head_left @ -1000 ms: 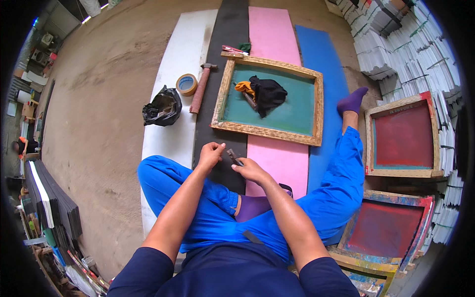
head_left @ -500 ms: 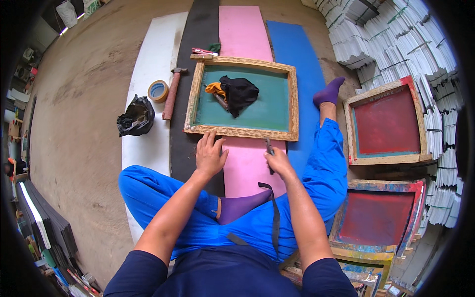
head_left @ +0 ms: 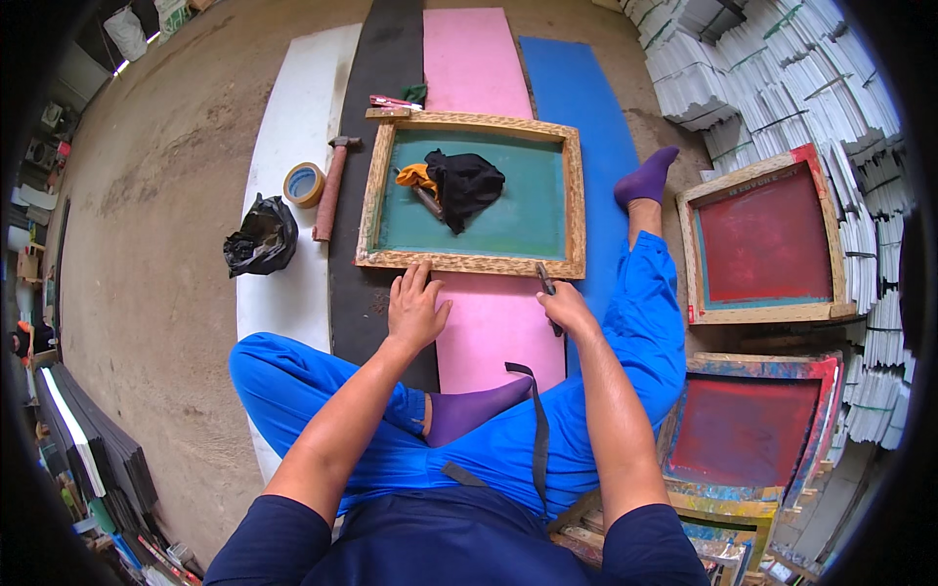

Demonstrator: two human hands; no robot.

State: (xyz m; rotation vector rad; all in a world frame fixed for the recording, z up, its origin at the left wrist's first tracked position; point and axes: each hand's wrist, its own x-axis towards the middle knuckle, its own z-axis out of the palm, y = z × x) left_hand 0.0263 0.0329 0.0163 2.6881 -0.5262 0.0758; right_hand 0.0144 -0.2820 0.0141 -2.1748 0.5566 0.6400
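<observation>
A wooden-framed green mesh screen (head_left: 528, 210) lies flat ahead of me. My left hand (head_left: 415, 311) rests at its near edge, fingers spread and fingertips touching the wood. My right hand (head_left: 570, 309) is closed around a slim dark-grey hand tool (head_left: 545, 280). The tool points away from me, its tip at the near side of the frame toward the right corner. How the tip is shaped is too small to tell. On the mesh lie a crumpled black cloth (head_left: 471, 186), an orange cloth (head_left: 414, 176) and a partly covered grey metal object (head_left: 428, 202).
Left of the frame are a hammer (head_left: 332, 190) with a red-brown handle, a tape roll (head_left: 304, 184) and a black plastic bag (head_left: 264, 234). Red screens (head_left: 767, 234) lean at right beside stacked white bundles (head_left: 782, 88). My outstretched foot (head_left: 647, 178) lies right of the frame.
My right hand has moved slightly right and away from me, bringing the tool's tip to the frame's near side. My left hand keeps its place at the edge.
</observation>
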